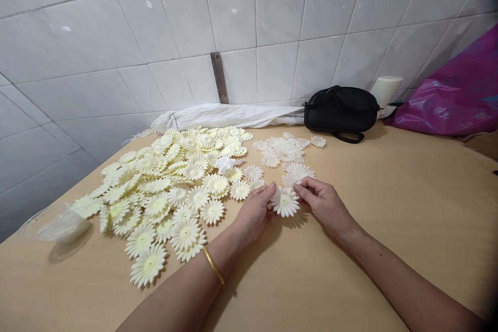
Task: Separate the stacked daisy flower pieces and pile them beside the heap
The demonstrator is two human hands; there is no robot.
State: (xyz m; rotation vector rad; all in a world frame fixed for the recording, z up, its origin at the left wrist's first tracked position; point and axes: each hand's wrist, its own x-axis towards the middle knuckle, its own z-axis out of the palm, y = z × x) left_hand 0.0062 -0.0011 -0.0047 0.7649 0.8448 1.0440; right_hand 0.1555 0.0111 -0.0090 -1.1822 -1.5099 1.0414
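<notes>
Pinched in my left hand [257, 208] is a white artificial flower [285, 202] with a pale yellow centre, held above the table. My right hand [321, 201] is closed at the upper right of that flower, thumb and forefinger together on a thin whitish petal piece [288, 180]. Just beyond my fingers lies a small group of thin white flower pieces [282, 150]. Left of my hands spreads a large heap of pale yellow-and-white artificial flowers [167, 171], with some single ones near its front edge.
A clear plastic container [62, 225] stands at the left of the wooden table [389, 192]. Along the tiled wall lie a white cloth [233, 115] and a black zip case [342, 109]. Behind the case is a whitish cylinder [386, 91]; a purple bag [447, 93] sits at the right.
</notes>
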